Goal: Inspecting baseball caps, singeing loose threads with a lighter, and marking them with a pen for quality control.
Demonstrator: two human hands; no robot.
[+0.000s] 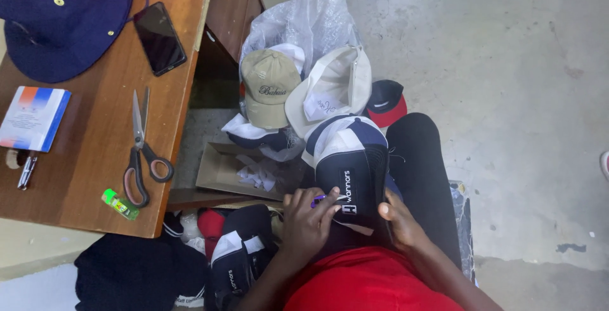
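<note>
Black-and-white cap (351, 165) sits on your lap, crown away from you, back edge toward your body. Your left hand (309, 217) pinches a small purple tool (318, 200) against the cap's rear panel; can't tell if it's a pen or a cutter. Grip is closed tight around it, fingertips down on the fabric. Your right hand (401, 221) clamps the cap's right edge, fingers curled, which looks like it braces the panel flat for the left hand. Other caps are piled on the floor ahead: tan cap (269, 89), white cap (333, 89), red-and-black cap (385, 103). Scissors (141, 152), phone (159, 38) and a navy hat (60, 22) lie on the desk (89, 178), within left reach.
</note>
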